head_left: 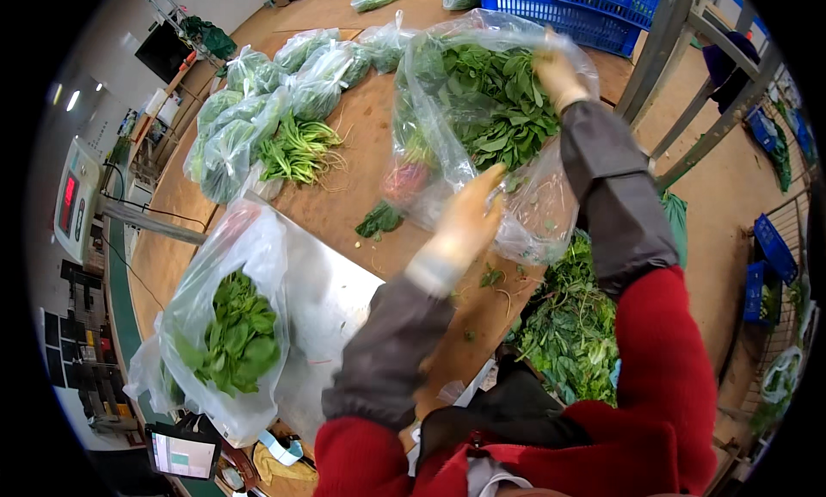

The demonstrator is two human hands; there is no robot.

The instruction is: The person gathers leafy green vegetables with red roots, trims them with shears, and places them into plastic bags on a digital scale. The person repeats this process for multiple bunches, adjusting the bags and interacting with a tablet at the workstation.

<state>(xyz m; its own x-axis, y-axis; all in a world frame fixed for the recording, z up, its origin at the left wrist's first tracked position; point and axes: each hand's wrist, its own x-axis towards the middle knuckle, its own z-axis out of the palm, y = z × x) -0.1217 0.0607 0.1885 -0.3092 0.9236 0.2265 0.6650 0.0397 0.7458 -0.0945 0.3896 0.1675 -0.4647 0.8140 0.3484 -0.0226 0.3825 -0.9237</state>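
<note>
A large clear plastic bag (538,230) lies across the table in front of me, with dark leafy greens (495,101) inside it. My gloved right hand (559,74) is at the bag's far right edge, its fingers closed on the film and slightly blurred. Closer to me, my gloved left hand (465,222) has its fingers pressed together on the near side of the bag, below the leaves. A reddish root end (406,180) shows through the film at the bag's left.
A bag of greens (232,333) sits on the metal scale plate (323,277) at left, by the scale display (76,200). Tied bags (232,144) and a loose bunch of greens (297,148) lie behind. Blue crates (559,19) stand far right; a greens pile (572,333) is beside me.
</note>
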